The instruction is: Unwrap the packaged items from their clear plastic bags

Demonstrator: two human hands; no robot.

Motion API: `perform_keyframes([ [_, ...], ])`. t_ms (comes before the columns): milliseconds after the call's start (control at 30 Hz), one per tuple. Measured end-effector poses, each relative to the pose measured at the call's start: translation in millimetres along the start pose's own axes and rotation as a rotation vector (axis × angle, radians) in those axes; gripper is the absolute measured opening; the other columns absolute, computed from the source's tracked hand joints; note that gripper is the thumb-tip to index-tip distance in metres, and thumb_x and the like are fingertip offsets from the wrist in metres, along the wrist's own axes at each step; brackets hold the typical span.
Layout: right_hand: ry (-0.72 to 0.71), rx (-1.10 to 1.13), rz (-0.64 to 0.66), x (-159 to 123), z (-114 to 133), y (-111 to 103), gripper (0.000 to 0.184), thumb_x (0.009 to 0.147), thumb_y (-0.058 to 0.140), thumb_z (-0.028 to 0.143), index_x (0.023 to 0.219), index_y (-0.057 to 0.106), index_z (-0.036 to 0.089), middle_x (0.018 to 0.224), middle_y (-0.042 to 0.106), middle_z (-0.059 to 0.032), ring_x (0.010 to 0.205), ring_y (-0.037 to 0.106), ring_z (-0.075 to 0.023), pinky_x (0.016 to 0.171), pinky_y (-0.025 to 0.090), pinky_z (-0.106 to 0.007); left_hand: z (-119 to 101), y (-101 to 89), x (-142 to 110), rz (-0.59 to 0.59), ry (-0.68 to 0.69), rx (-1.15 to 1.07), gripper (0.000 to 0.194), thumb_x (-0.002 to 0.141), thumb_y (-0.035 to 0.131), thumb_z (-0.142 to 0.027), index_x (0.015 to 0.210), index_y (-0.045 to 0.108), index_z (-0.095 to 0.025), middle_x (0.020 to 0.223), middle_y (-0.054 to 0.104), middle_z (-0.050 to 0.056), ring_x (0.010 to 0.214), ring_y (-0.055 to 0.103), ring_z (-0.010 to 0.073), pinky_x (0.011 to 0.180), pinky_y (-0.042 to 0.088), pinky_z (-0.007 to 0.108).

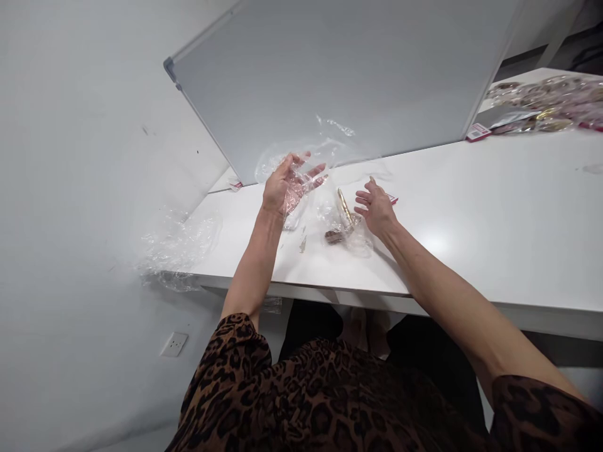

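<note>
My left hand is raised over the white table with fingers spread, and a clear plastic film clings to or drapes off its fingertips. My right hand hovers just right of it, fingers apart, holding nothing. Between and below the hands a clear plastic packet lies on the table, with a gold stick-shaped item and a small dark brown piece in it.
A whiteboard leans against the wall behind the table. Crumpled clear plastic hangs off the table's left corner. Several packaged gold and pink items lie at the far right. A wall socket sits below left.
</note>
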State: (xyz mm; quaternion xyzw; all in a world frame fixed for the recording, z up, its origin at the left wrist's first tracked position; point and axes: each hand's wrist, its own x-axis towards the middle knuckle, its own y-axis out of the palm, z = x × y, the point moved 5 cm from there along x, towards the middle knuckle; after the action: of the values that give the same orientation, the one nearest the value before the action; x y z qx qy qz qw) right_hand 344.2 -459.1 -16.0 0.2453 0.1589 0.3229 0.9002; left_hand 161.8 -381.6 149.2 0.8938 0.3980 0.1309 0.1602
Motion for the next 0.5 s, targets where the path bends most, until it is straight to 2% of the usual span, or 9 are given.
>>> perform_keyframes([
  [100,-0.105,-0.003,-0.023,4.3,7.1,-3.5,0.049,0.076,0.077,0.070,0.092,0.057,0.028,0.092,0.063,0.0004,0.080,0.057,-0.0143,0.057,0.047,-0.021,-12.3,4.8,4.8,0.024,0.042,0.006,0.032,0.107,0.056,-0.047,0.094,0.062,-0.018,0.145,0.063,0.005,0.148,0.054,0.0399,0.112,0.052,0.059],
  [233,-0.109,0.026,-0.036,6.1,12.1,-6.6,0.045,0.080,0.076,0.066,0.086,0.056,0.027,0.087,0.062,0.0011,0.074,0.055,-0.0118,0.053,0.047,-0.018,-37.1,18.0,5.6,0.053,0.137,-0.044,0.042,0.115,0.033,-0.037,0.089,0.058,-0.014,0.130,0.067,0.006,0.143,0.060,0.0366,0.107,0.056,0.055],
  [367,-0.122,0.048,-0.013,4.8,15.5,-5.4,0.047,0.079,0.079,0.065,0.083,0.054,0.026,0.081,0.061,0.0015,0.068,0.055,-0.0114,0.050,0.049,-0.019,-58.1,25.5,4.4,0.046,0.299,-0.073,0.047,0.115,0.024,-0.033,0.087,0.057,-0.014,0.126,0.069,0.005,0.141,0.061,0.0335,0.107,0.057,0.053],
  [433,-0.126,0.046,-0.018,3.7,16.5,-5.2,0.047,0.079,0.079,0.065,0.082,0.054,0.026,0.080,0.062,0.0015,0.066,0.055,-0.0113,0.048,0.048,-0.019,-56.8,26.2,7.1,0.070,0.280,-0.112,0.046,0.115,0.025,-0.033,0.086,0.055,-0.015,0.126,0.068,0.004,0.144,0.059,0.0329,0.109,0.057,0.052],
  [500,-0.122,0.039,-0.033,2.7,17.1,-5.5,0.046,0.080,0.079,0.064,0.082,0.055,0.025,0.081,0.063,0.0011,0.066,0.055,-0.0108,0.047,0.047,-0.018,-49.4,25.6,11.4,0.100,0.183,-0.136,0.044,0.115,0.028,-0.034,0.083,0.051,-0.015,0.123,0.067,0.005,0.147,0.056,0.0341,0.110,0.056,0.053],
])
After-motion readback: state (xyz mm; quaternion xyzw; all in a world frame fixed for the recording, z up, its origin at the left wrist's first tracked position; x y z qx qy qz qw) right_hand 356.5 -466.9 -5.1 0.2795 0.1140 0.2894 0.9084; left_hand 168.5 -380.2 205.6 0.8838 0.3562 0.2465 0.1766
